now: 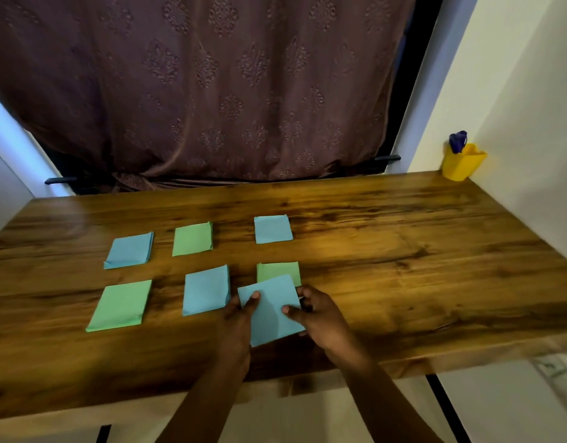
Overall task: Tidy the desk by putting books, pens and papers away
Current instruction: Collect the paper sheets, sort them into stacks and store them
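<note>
Both hands hold one blue paper square tilted above the wooden desk. My left hand pinches its left edge with the thumb on top. My right hand pinches its right edge. The held square partly covers a green paper square lying behind it. Several other squares lie flat in two rows: a blue square, a green square and a blue square at the back, a green square and a blue square in front.
A yellow pen holder with dark blue pens stands in the desk's back right corner against the white wall. A brown patterned curtain hangs behind the desk. The desk's front edge runs just below my wrists.
</note>
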The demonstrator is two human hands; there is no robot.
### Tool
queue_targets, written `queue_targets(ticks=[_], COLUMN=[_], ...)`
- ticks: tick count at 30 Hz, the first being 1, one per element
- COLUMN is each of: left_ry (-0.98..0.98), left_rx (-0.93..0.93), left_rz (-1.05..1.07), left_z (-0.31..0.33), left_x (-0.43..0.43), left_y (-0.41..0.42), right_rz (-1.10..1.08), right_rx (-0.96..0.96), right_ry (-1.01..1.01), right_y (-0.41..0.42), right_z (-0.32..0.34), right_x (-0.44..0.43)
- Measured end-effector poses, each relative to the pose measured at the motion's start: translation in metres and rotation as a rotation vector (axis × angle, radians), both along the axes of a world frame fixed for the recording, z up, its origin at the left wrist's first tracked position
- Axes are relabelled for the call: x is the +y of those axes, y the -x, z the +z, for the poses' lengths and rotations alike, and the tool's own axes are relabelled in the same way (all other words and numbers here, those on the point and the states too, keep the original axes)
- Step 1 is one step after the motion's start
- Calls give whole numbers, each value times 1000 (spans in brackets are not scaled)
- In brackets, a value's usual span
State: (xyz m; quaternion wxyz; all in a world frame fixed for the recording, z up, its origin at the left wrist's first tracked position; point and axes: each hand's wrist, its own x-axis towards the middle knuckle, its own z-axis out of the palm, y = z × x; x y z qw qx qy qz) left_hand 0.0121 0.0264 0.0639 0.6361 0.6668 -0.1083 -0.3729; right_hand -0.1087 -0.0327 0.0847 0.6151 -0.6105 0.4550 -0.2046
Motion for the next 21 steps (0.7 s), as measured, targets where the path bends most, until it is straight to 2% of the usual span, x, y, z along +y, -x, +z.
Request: queue_targets(ticks=[2, 4, 6, 7, 9, 11, 13, 14, 16, 19, 21], left_ry=[35, 2, -169, -253, -376, -452, -493, -499, -498, -505, -505], left_rx=[-113, -487, -900, -1061, -1246, -1331, -1377, -1394, -1435, -1462, -1467], left_rz=[-76, -213, -303, -325, -375, -377, -367, -365, -363, -374, -401], left_z=[-7, -24, -43, -52, -62, -65, -63, -62, -62, -64, -66], left_x=[0, 7, 14, 16, 19, 19, 17, 17, 17, 17, 20], left_y=[11, 11, 5, 3, 4, 6, 8, 9, 10, 8, 7], right_rz=[-97, -196, -251, -260, -286, -286, -222, -223, -270, -419, -421], right_rx=[-58, -114, -125, -114, -43, 213, 678, 826, 856, 747, 762], right_ry=[28, 72, 143, 169, 227, 344, 517, 604, 716, 689, 764], right_y=[18, 40, 59, 67, 78, 82, 85, 87, 91, 93, 95], right_z=[2, 9, 14, 16, 8, -13, -43, -55, -69, -70, -72], right_x=[-17, -39, -65, -79, -106, -125, -130, -127, -120, -113, -103])
